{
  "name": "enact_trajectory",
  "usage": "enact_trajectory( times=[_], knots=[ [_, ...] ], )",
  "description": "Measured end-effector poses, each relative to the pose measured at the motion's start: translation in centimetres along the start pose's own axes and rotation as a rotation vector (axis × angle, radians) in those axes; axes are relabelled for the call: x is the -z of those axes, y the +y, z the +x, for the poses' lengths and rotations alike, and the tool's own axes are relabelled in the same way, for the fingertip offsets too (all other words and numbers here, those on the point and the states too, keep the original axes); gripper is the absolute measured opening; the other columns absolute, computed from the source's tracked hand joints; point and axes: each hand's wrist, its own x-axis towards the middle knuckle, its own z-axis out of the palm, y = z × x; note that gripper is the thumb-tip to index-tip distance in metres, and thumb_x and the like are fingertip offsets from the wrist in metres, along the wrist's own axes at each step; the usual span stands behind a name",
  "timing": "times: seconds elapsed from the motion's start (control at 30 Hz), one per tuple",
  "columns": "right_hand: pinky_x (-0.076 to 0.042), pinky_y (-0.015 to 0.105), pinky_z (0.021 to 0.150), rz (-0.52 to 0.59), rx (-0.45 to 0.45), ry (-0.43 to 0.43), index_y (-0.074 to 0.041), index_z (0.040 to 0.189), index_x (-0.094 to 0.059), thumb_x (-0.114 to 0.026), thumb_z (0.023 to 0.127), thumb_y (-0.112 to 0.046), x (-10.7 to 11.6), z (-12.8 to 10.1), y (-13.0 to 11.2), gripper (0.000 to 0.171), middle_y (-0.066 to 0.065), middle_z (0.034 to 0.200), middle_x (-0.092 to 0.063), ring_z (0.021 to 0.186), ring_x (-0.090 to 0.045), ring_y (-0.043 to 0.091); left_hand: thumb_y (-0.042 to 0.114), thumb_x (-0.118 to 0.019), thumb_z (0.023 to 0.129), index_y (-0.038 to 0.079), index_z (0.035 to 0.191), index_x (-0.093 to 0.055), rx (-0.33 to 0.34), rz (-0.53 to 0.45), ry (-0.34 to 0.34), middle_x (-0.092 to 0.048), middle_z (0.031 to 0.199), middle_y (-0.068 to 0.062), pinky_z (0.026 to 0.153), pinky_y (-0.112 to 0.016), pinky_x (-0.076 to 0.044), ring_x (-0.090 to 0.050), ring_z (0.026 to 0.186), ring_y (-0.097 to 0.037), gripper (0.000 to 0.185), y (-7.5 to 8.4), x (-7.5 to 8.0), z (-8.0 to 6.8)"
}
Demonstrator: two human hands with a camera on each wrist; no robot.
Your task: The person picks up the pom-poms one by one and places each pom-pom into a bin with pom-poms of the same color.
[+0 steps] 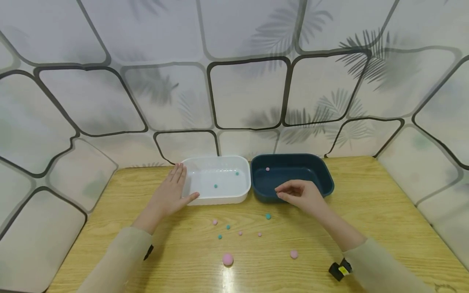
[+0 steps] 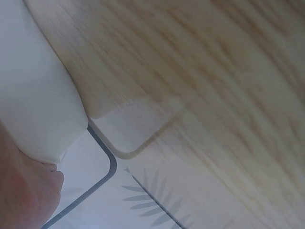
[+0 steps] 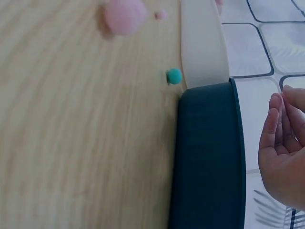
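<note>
My left hand (image 1: 170, 194) rests against the left end of a white container (image 1: 220, 200), fingers stretched along its side and thumb over the front rim. Two small teal pom-poms (image 1: 215, 186) lie inside it. Over the front rim of a dark blue container (image 1: 293, 156) hovers my right hand (image 1: 303, 197), thumb and fingertips brought close together; I cannot tell whether something small is between them. In that container lies one small pink pom-pom (image 1: 268, 169). The right wrist view shows the right hand (image 3: 283, 143) beside the dark wall (image 3: 207, 157).
Loose pom-poms lie on the wooden table (image 1: 176, 260) in front: a large pink one (image 1: 228, 259), a pink one (image 1: 294, 254) to the right, a teal one (image 1: 268, 216) near the dark container, and several smaller ones. Patterned panels (image 1: 249, 97) rise behind and at both sides.
</note>
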Motion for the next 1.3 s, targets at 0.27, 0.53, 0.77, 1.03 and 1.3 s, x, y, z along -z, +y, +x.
enact_trajectory(
  times=[0.27, 0.53, 0.77, 1.03, 1.3],
  knots=[
    [-0.062, 0.019, 0.075, 0.010, 0.054, -0.018, 0.008, 0.109, -0.077, -0.077, 0.096, -0.004, -0.7, -1.7, 0.8, 0.018, 0.013, 0.103, -0.081, 0.086, -0.074, 0.003, 0.063, -0.049, 0.105, -0.016, 0.162, -0.017, -0.002, 0.006, 0.005, -0.013, 0.173, -0.033, 0.134, -0.057, -0.018, -0.012, 0.163, -0.049, 0.102, 0.1, 0.0, 0.0],
    [-0.061, 0.018, 0.075, 0.043, 0.022, -0.053, 0.009, 0.109, -0.077, -0.076, 0.096, -0.002, -1.5, -2.8, 1.5, 0.017, 0.028, 0.107, -0.077, 0.087, -0.072, 0.003, 0.064, -0.048, 0.105, -0.015, 0.163, -0.017, 0.000, 0.011, 0.006, -0.013, 0.173, -0.033, 0.135, -0.056, -0.017, -0.012, 0.163, -0.048, 0.103, 0.0, 0.0, 0.0],
    [-0.060, 0.017, 0.074, 0.015, -0.014, -0.050, 0.006, 0.107, -0.078, -0.079, 0.093, -0.001, -2.2, -2.9, 2.8, 0.016, 0.023, 0.104, -0.079, 0.084, -0.069, -0.004, 0.065, -0.048, 0.105, -0.014, 0.163, -0.016, 0.002, 0.013, 0.001, -0.011, 0.174, -0.032, 0.135, -0.056, -0.017, -0.011, 0.164, -0.048, 0.103, 0.0, 0.0, -0.1],
    [-0.059, 0.016, 0.073, -0.013, -0.066, -0.039, 0.006, 0.107, -0.078, -0.079, 0.094, -0.004, -2.9, -2.4, 4.0, 0.017, 0.021, 0.105, -0.079, 0.082, -0.067, -0.005, 0.065, -0.051, 0.104, -0.014, 0.164, -0.014, 0.011, -0.005, -0.009, -0.010, 0.174, -0.031, 0.135, -0.056, -0.016, -0.010, 0.164, -0.048, 0.105, -0.1, -0.3, 0.0],
    [-0.060, 0.018, 0.072, -0.030, -0.045, -0.037, 0.008, 0.106, -0.078, -0.078, 0.093, -0.001, -3.7, -2.1, 5.2, 0.016, 0.021, 0.099, -0.080, 0.080, -0.069, -0.005, 0.064, -0.049, 0.105, -0.014, 0.164, -0.015, 0.011, -0.006, -0.009, -0.011, 0.174, -0.032, 0.135, -0.056, -0.017, -0.010, 0.164, -0.047, 0.104, 0.0, -0.1, -0.1]
  ],
)
